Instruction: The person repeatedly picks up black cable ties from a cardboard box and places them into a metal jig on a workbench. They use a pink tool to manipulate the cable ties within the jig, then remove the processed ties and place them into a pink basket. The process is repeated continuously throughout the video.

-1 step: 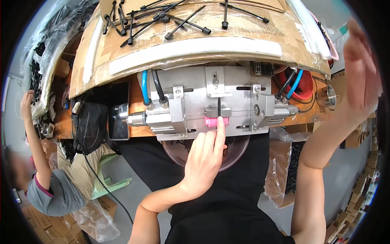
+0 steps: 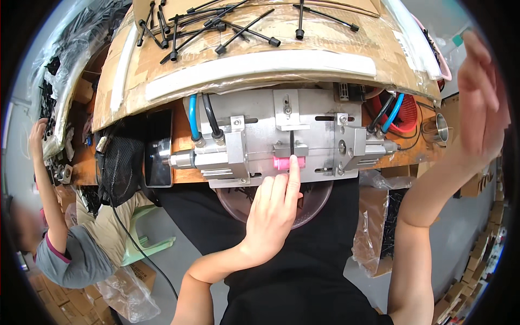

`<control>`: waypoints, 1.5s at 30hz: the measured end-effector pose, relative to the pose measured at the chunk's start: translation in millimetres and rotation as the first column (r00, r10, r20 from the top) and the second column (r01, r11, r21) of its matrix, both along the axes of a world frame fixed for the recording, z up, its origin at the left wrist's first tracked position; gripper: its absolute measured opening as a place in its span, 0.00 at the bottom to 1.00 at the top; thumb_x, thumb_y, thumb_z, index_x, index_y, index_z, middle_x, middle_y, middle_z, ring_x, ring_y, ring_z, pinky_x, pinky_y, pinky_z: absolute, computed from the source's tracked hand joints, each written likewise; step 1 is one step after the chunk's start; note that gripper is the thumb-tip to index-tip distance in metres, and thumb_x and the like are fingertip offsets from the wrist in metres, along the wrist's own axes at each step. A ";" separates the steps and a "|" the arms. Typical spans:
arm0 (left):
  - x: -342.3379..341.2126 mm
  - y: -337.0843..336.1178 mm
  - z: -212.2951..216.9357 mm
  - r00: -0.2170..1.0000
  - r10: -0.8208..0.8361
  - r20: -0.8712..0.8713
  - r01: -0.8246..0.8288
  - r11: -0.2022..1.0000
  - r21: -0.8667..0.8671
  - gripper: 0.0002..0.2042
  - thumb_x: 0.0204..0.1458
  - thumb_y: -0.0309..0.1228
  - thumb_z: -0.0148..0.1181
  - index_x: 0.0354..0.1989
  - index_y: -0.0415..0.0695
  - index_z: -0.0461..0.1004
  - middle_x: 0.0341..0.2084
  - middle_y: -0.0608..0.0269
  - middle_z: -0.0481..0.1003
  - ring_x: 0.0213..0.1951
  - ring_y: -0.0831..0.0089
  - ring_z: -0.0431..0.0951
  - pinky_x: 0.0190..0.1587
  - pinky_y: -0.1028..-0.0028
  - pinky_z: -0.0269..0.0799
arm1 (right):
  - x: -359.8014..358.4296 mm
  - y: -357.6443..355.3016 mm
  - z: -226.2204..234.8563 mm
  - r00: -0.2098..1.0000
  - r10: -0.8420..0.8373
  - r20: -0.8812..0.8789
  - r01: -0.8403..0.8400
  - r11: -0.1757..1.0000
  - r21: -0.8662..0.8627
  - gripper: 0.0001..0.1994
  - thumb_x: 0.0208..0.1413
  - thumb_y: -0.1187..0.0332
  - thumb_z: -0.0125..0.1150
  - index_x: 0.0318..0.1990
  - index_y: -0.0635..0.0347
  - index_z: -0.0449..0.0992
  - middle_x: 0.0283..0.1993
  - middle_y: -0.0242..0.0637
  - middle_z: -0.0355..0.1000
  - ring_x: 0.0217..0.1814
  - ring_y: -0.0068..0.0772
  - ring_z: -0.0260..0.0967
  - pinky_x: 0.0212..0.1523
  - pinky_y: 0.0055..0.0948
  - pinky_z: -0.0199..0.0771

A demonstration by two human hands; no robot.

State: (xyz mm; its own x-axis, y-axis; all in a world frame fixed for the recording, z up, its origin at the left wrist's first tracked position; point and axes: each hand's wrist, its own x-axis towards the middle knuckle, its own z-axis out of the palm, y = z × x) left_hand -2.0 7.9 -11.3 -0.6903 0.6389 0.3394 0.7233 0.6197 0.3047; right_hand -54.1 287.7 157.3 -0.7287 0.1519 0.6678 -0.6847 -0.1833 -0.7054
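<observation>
My left hand (image 2: 271,208) reaches over the metal fixture (image 2: 319,112), index finger stretched out and the others loosely bent. Its index fingertip presses at the near end of a thin black rod (image 2: 292,142), beside a pink block (image 2: 281,163). The rod runs from a small upright bracket (image 2: 287,111) toward me, across a grey metal block. At the far right, my right hand (image 2: 482,97) is raised beside the cardboard, fingers extended and partly blurred; I see nothing held in it.
Black rods with knobbed ends (image 2: 249,31) lie on the cardboard box (image 2: 122,70) ahead. Clamping cylinders (image 2: 227,157) with blue and black hoses flank the fixture. A bowl (image 2: 317,208) sits below it. A red basket (image 2: 407,115) and metal cup (image 2: 441,129) stand right; another person (image 2: 76,254) sits left.
My right hand has moved slightly down and its fingers have shifted. One black rod on the cardboard has shifted a little to the left. My left hand stays in place.
</observation>
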 end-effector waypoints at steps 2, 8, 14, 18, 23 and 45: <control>-1.2 2.5 2.4 0.999 -0.018 0.028 0.017 1.000 0.023 0.32 0.49 0.23 0.59 0.65 0.30 0.59 0.29 0.61 0.63 0.33 0.69 0.67 0.40 0.72 0.69 | 16.0 -11.4 -9.5 0.988 -0.154 -0.001 0.154 0.985 0.079 0.13 0.52 0.78 0.65 0.44 0.69 0.71 0.37 0.45 0.76 0.33 0.30 0.75 0.32 0.22 0.77; -2.9 -6.4 5.7 0.993 -0.009 0.116 0.011 1.000 -0.013 0.36 0.45 0.22 0.64 0.66 0.33 0.58 0.34 0.58 0.66 0.36 0.63 0.68 0.43 0.68 0.68 | 69.9 -80.2 -90.9 0.916 -0.401 -0.026 0.369 0.812 0.453 0.14 0.47 0.83 0.68 0.42 0.68 0.73 0.35 0.44 0.77 0.32 0.32 0.74 0.35 0.28 0.77; -103.7 -12.3 83.1 0.993 -0.115 -0.015 0.115 0.970 0.214 0.16 0.48 0.22 0.63 0.47 0.42 0.76 0.41 0.57 0.72 0.40 0.62 0.72 0.45 0.67 0.69 | 107.5 -132.6 -171.2 0.840 -0.542 0.033 0.325 0.551 0.769 0.32 0.39 0.84 0.70 0.58 0.73 0.70 0.27 0.40 0.71 0.24 0.35 0.68 0.27 0.30 0.70; -202.6 -26.3 98.9 0.948 0.022 -0.317 0.061 0.967 0.248 0.05 0.56 0.23 0.56 0.39 0.41 0.76 0.35 0.62 0.76 0.39 0.72 0.73 0.43 0.73 0.68 | 101.1 -149.1 -181.2 0.875 -0.479 0.065 0.258 0.577 0.775 0.33 0.39 0.84 0.71 0.59 0.71 0.70 0.27 0.38 0.72 0.26 0.32 0.69 0.28 0.29 0.72; -211.0 -29.1 115.0 0.983 -0.074 0.166 0.053 0.991 0.127 0.06 0.55 0.22 0.57 0.39 0.39 0.76 0.31 0.65 0.75 0.35 0.76 0.72 0.41 0.78 0.68 | 92.8 -146.3 -188.9 0.866 -0.495 0.065 0.255 0.550 0.795 0.34 0.39 0.82 0.72 0.60 0.68 0.70 0.28 0.37 0.73 0.26 0.32 0.70 0.28 0.29 0.72; 2.8 3.9 -7.5 0.998 0.015 -0.069 -0.014 1.000 0.011 0.27 0.51 0.23 0.59 0.61 0.30 0.64 0.34 0.59 0.67 0.37 0.67 0.70 0.41 0.72 0.71 | -72.9 -46.9 -27.9 0.950 -0.290 -0.117 0.273 0.588 0.761 0.08 0.61 0.70 0.57 0.45 0.62 0.75 0.27 0.36 0.76 0.31 0.22 0.74 0.31 0.18 0.71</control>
State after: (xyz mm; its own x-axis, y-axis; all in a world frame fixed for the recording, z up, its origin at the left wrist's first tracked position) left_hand 0.8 11.8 -18.8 -0.6741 0.6254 0.3931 0.7339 0.6271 0.2608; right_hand -126.9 240.8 129.4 -0.7523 -0.2034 0.6267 -0.5931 0.6231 -0.5098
